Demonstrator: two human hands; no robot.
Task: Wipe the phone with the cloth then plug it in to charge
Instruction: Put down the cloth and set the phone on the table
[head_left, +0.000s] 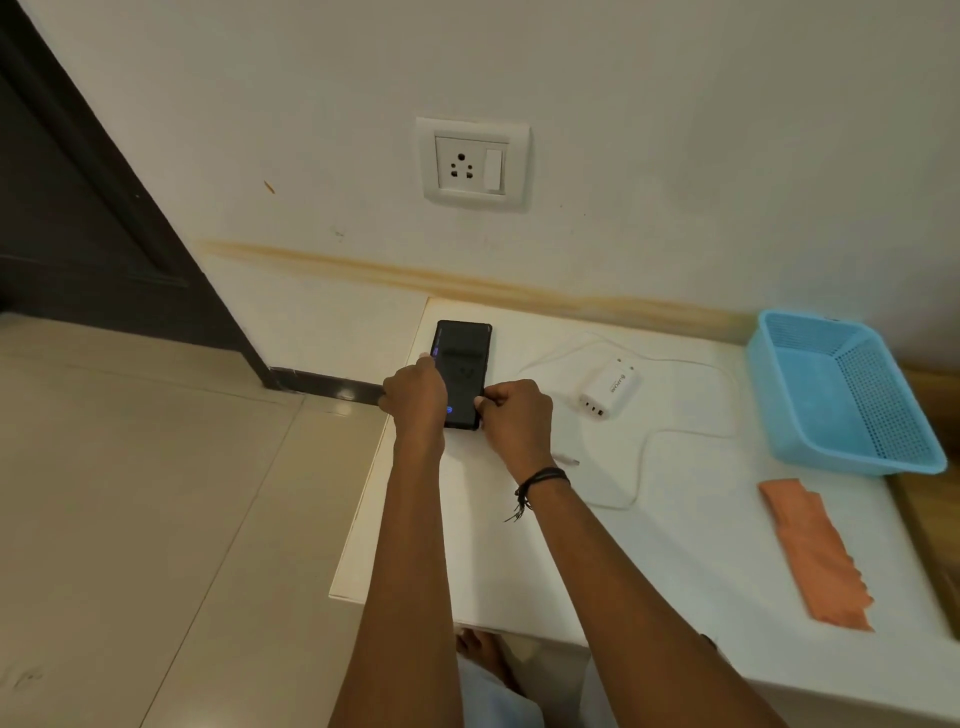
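A black phone (464, 358) lies screen up at the far left of the white table (649, 561), its screen faintly lit. My left hand (415, 397) grips its left edge near the bottom. My right hand (517, 413) is closed against its lower right edge. An orange cloth (815, 556) lies flat at the right of the table, apart from both hands. A white charger brick (608, 389) sits right of the phone, with its white cable (641, 467) looping over the table. The cable's free plug end (569, 461) rests just right of my right wrist.
A wall socket with a switch (474, 163) is set in the white wall above the phone. A blue plastic basket (841, 395) stands at the table's far right. A dark door frame (104, 218) and beige floor tiles lie to the left.
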